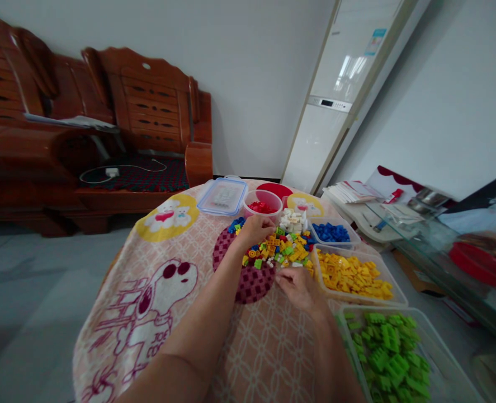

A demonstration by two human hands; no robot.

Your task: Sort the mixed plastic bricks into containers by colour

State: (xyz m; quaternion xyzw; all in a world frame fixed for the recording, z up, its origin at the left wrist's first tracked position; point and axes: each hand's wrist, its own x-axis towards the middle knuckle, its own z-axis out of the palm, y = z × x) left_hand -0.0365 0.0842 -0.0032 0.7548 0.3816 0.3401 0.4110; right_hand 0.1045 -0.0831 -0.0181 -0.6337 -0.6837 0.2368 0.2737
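A mixed pile of toy building bricks (287, 249) in yellow, green, white, blue and red lies on the cloth-covered table. My left hand (256, 230) reaches over the pile's far left side, just in front of a round tub (268, 197) with red bricks (262, 207) in it. Its fingers are bent together, and whatever they grip is hidden. At the near edge of the pile is my right hand (301, 286), thumb and forefinger closed in a pinch. Anything between those fingertips is too small to name. White bricks (293, 220) are heaped behind the pile.
On the right stand clear boxes of blue bricks (330, 232), yellow bricks (352, 274) and green bricks (392, 352). A blue-rimmed lid (222, 196) lies at the table's back left. Beyond are a wooden sofa (147, 112) and a glass shelf (440, 263) holding various items.
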